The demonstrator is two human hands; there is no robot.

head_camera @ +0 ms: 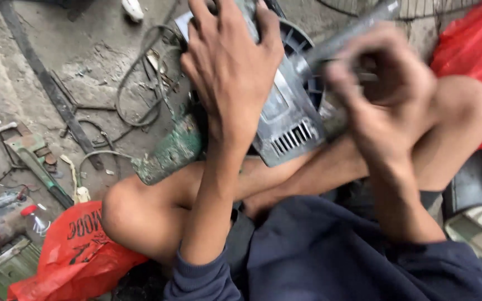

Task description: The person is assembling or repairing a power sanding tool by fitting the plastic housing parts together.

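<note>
Pressing flat on grey motor housing [288, 120] — left hand [230, 67], grip spread; right hand [383, 92] clamped on blurred metal tool [352, 33].

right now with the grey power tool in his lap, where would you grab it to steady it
Probably the green handle end, from the tool's left side: it juts out bare toward the knee. The left hand lies spread over the grey housing, and the right hand holds a blurred grey rod at the far end.

At the lower left of the frame, by my knee, lies a crumpled red plastic bag [76, 253] with black print on it. Another red plastic bag [472, 53] fills the upper right corner, glossy and plain. I see no screens or signs.
</note>
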